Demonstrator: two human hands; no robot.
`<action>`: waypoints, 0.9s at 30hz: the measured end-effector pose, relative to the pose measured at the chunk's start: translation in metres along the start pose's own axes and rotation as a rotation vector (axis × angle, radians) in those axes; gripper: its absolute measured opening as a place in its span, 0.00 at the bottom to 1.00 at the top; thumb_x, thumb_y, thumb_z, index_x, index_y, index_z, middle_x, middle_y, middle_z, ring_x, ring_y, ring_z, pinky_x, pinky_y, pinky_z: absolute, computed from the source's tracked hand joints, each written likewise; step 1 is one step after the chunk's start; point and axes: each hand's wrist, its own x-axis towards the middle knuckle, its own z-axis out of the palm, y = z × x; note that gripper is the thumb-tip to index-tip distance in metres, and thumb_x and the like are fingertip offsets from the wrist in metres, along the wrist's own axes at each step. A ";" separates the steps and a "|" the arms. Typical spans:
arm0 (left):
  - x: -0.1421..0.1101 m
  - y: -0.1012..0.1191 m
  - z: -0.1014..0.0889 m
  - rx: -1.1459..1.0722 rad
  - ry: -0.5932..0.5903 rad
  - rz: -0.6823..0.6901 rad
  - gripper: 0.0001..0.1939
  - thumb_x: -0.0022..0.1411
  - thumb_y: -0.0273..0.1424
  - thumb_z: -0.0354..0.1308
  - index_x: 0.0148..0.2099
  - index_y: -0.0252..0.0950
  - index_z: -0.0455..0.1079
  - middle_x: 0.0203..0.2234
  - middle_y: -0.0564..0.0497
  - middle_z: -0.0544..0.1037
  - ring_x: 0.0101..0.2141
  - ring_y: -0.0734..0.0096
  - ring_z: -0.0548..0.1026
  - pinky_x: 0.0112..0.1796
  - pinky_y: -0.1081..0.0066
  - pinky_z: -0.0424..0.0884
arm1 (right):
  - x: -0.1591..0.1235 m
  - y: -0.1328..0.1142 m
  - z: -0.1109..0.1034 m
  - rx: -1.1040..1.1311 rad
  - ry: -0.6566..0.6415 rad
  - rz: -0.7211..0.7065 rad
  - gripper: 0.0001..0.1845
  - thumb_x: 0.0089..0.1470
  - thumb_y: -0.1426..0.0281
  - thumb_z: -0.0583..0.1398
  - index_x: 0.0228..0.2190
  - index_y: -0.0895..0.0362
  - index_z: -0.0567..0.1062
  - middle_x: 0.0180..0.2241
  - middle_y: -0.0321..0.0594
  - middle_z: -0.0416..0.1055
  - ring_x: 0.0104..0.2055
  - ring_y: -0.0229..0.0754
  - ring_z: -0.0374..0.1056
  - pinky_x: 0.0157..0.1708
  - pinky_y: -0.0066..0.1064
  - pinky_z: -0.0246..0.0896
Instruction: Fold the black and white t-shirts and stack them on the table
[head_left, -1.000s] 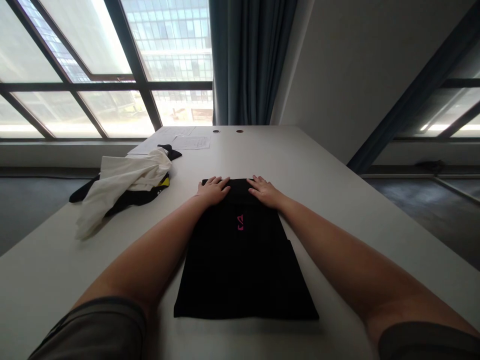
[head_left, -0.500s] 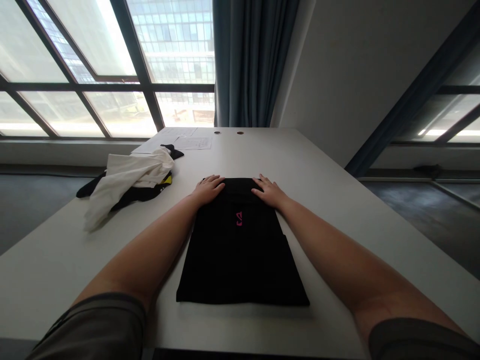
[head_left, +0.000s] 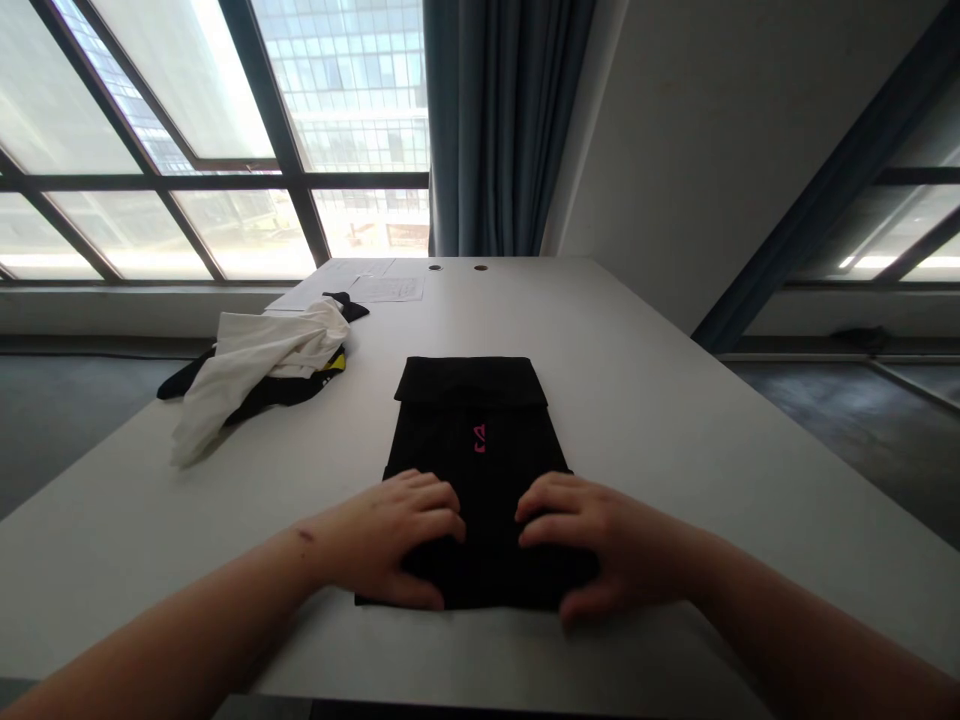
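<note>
A black garment (head_left: 491, 460), folded into a flat oblong with a band turned over at its far end and a small pink logo, lies in front of me on the white table (head_left: 637, 430). Over its near left part is my left hand (head_left: 409, 535), fingers apart and a little bent, thumb near the front edge. My right hand (head_left: 577, 540) is over the near right part, its fingers curved and the thumb spread away from them. Neither hand has cloth gripped in it. Whether the fingertips press on the fabric I cannot tell.
A loose heap of clothes lies at the left table edge: a white garment (head_left: 259, 355) on top of a black one with a yellow patch (head_left: 281, 392). Papers (head_left: 386, 288) lie at the far left. Beyond stand a blue curtain (head_left: 502, 130) and large windows.
Both hands have left the garment's far end and come back toward me over its near part. The turned-over band now shows whole. The garment stays in place.
</note>
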 end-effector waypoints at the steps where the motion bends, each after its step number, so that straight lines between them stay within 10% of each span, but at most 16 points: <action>1: -0.001 0.011 0.003 0.017 -0.038 0.014 0.29 0.58 0.51 0.72 0.55 0.42 0.72 0.49 0.46 0.76 0.45 0.57 0.76 0.50 0.60 0.70 | -0.001 -0.012 0.004 0.008 -0.100 0.025 0.34 0.50 0.57 0.75 0.57 0.50 0.79 0.60 0.51 0.71 0.61 0.58 0.69 0.61 0.50 0.66; 10: -0.007 0.030 -0.009 0.151 -0.162 -0.121 0.30 0.58 0.26 0.65 0.63 0.43 0.69 0.53 0.47 0.76 0.48 0.54 0.76 0.51 0.58 0.70 | -0.009 -0.020 0.006 0.047 -0.238 0.354 0.53 0.38 0.86 0.59 0.66 0.46 0.72 0.71 0.44 0.60 0.71 0.56 0.59 0.69 0.51 0.57; 17: -0.015 0.023 -0.014 0.044 -0.157 -0.154 0.36 0.52 0.22 0.64 0.62 0.50 0.70 0.58 0.49 0.75 0.53 0.52 0.75 0.55 0.57 0.69 | -0.024 -0.005 -0.018 0.170 -0.169 0.399 0.34 0.45 0.81 0.61 0.51 0.43 0.82 0.66 0.37 0.68 0.61 0.54 0.72 0.60 0.43 0.70; 22: -0.017 0.004 -0.030 -0.077 -0.183 -0.229 0.21 0.53 0.23 0.61 0.50 0.43 0.75 0.45 0.50 0.80 0.46 0.57 0.79 0.50 0.62 0.72 | -0.023 0.007 -0.032 0.222 -0.020 0.453 0.13 0.60 0.68 0.61 0.44 0.48 0.84 0.46 0.43 0.82 0.46 0.52 0.78 0.49 0.42 0.73; 27: -0.030 -0.022 -0.037 -0.093 0.001 -0.399 0.21 0.66 0.30 0.54 0.60 0.44 0.70 0.43 0.50 0.82 0.38 0.61 0.80 0.40 0.66 0.72 | -0.022 0.018 -0.030 0.272 0.238 0.578 0.17 0.65 0.54 0.59 0.41 0.52 0.82 0.36 0.42 0.80 0.37 0.49 0.75 0.39 0.39 0.70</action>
